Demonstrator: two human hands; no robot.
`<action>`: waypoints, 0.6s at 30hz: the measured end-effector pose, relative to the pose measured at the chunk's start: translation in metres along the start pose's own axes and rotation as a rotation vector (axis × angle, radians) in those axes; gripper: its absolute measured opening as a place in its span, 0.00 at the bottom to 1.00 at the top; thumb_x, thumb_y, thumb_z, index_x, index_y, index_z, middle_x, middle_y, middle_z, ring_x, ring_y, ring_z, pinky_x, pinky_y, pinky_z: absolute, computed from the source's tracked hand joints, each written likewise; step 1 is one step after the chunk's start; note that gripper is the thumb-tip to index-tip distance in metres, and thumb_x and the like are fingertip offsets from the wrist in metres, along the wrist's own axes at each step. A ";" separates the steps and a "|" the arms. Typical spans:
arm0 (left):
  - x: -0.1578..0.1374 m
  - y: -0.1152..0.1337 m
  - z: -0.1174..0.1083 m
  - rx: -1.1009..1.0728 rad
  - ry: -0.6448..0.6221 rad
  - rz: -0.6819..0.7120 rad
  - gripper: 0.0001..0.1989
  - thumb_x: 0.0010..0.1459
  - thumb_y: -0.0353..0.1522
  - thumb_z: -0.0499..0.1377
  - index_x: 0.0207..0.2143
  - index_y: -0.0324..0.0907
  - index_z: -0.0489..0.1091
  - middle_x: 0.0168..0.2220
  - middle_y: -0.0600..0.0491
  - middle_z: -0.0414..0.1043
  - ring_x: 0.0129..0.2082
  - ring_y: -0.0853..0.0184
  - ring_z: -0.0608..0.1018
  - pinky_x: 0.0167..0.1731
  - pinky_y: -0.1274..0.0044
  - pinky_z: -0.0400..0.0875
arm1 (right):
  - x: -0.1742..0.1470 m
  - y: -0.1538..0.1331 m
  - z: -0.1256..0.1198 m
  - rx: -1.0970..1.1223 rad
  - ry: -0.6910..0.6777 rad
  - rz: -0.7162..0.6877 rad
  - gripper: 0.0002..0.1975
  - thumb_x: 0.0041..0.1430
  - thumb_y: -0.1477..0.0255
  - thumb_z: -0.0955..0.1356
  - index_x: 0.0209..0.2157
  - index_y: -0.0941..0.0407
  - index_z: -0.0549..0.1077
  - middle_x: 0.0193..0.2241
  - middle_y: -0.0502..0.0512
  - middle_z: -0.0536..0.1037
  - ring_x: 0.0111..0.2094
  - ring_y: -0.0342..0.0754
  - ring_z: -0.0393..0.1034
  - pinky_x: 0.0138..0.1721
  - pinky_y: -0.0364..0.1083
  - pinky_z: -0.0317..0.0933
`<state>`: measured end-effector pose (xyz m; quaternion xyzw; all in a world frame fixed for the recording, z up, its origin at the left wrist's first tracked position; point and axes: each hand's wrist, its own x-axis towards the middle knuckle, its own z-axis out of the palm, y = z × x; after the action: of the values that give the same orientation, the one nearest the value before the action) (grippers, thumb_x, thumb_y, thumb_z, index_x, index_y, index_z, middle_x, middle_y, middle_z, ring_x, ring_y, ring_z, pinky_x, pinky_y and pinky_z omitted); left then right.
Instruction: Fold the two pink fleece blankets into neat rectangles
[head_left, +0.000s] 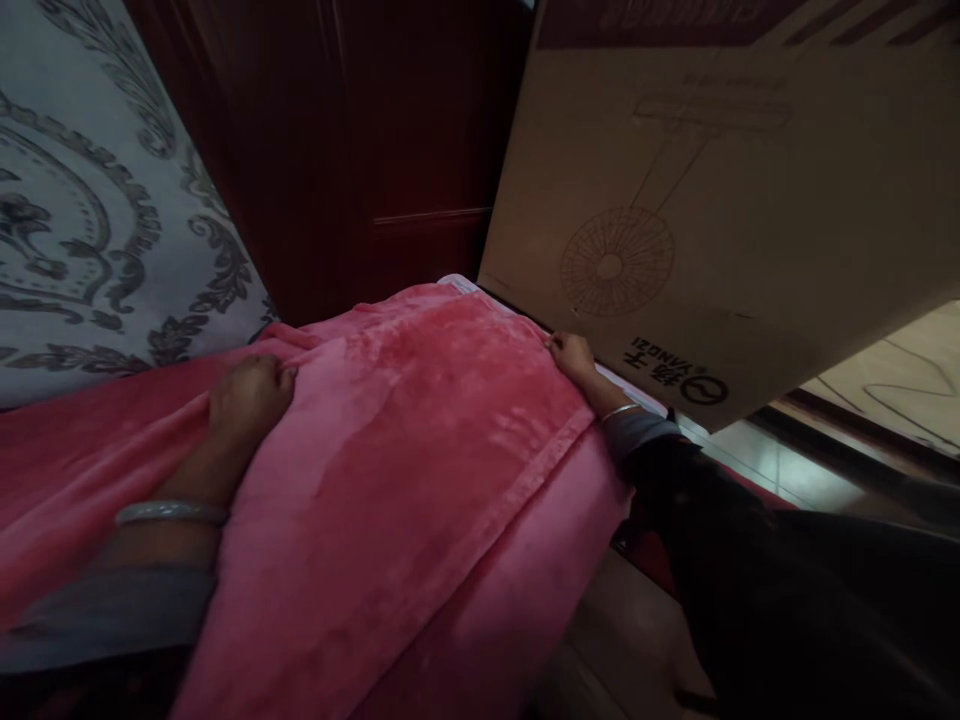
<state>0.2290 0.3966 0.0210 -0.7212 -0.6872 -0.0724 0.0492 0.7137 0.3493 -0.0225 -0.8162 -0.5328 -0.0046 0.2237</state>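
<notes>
A pink plush blanket [442, 450] lies spread over a surface, its hemmed edge running diagonally across the front. My left hand [251, 395] is closed on a gathered fold of it at the left. At the far right edge, my right hand [572, 357] pinches the blanket's border, close to the cardboard box. Folds run leftward from the left hand. Beneath the blanket, a white edge [459, 284] shows at the far corner. What else lies under it is hidden.
A large cardboard box [720, 220] with a printed fan stands tilted at the right. Behind the blanket is a dark red wooden panel [420, 130]. Patterned wallpaper [97, 190] covers the left wall. Tiled floor [607, 640] shows at lower right.
</notes>
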 end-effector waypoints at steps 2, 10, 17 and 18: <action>0.000 -0.001 0.000 -0.008 0.010 -0.001 0.19 0.65 0.39 0.46 0.44 0.37 0.71 0.49 0.39 0.76 0.49 0.51 0.77 0.46 0.66 0.71 | -0.001 -0.001 -0.001 -0.026 -0.013 0.005 0.15 0.65 0.72 0.63 0.46 0.59 0.80 0.43 0.64 0.81 0.46 0.55 0.75 0.46 0.46 0.65; 0.000 -0.004 0.003 -0.023 0.033 0.021 0.19 0.65 0.37 0.46 0.42 0.37 0.72 0.49 0.38 0.76 0.48 0.51 0.77 0.48 0.65 0.71 | 0.008 -0.043 -0.005 -0.055 0.067 -0.376 0.30 0.69 0.64 0.60 0.69 0.56 0.58 0.68 0.64 0.60 0.67 0.59 0.55 0.63 0.57 0.56; -0.001 -0.009 0.005 -0.078 0.038 -0.056 0.21 0.67 0.37 0.43 0.43 0.36 0.73 0.47 0.36 0.77 0.48 0.50 0.78 0.45 0.64 0.72 | -0.012 -0.056 0.037 -0.094 -0.131 -0.348 0.31 0.72 0.57 0.56 0.71 0.56 0.54 0.70 0.63 0.53 0.70 0.57 0.47 0.66 0.63 0.49; -0.001 -0.010 0.005 -0.080 0.041 -0.057 0.21 0.67 0.37 0.43 0.42 0.36 0.73 0.47 0.36 0.77 0.47 0.50 0.78 0.45 0.65 0.72 | -0.014 -0.056 0.038 -0.086 -0.116 -0.344 0.31 0.72 0.58 0.56 0.70 0.57 0.55 0.70 0.64 0.53 0.70 0.57 0.47 0.66 0.62 0.48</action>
<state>0.2192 0.3966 0.0153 -0.7011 -0.7028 -0.1161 0.0322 0.6499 0.3701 -0.0399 -0.7206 -0.6759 -0.0186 0.1532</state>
